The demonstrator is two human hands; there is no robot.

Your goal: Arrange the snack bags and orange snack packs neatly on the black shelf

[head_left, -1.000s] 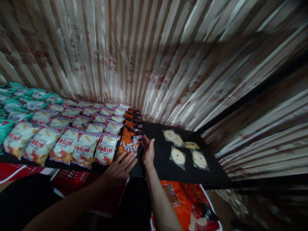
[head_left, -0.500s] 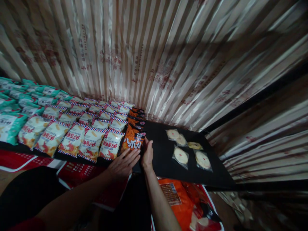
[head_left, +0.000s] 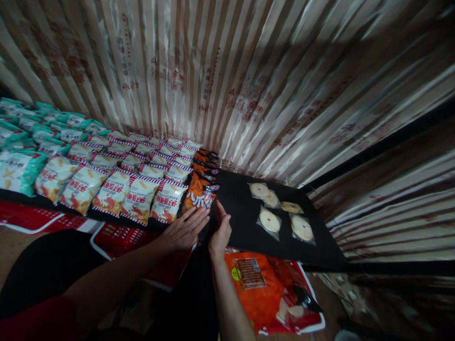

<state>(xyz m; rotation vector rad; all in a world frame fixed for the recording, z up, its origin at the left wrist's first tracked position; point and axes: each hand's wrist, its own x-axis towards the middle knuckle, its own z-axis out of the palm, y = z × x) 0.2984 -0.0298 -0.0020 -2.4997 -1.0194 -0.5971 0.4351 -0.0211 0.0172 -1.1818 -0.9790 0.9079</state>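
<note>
Flat left hand (head_left: pixel 188 228) and open right hand (head_left: pixel 221 232) frame the front orange packet (head_left: pixel 198 195); white packets (head_left: pixel 137 198) stand rowed, round packets (head_left: pixel 269 220) lie unrowed.

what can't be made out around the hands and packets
In the head view:
Front orange packet: lower part hidden by left hand.
Right hand: too blurred to tell whether it touches that packet.
Front turquoise packet: cut off by the left edge.
Large orange bag: print too small to read.

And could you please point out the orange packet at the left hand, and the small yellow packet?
Orange packet (head_left: pixel 199 200) at the left hand (head_left: pixel 186 229): head view, printed front.
Small yellow packet (head_left: pixel 291 207): head view, upper face.
</note>
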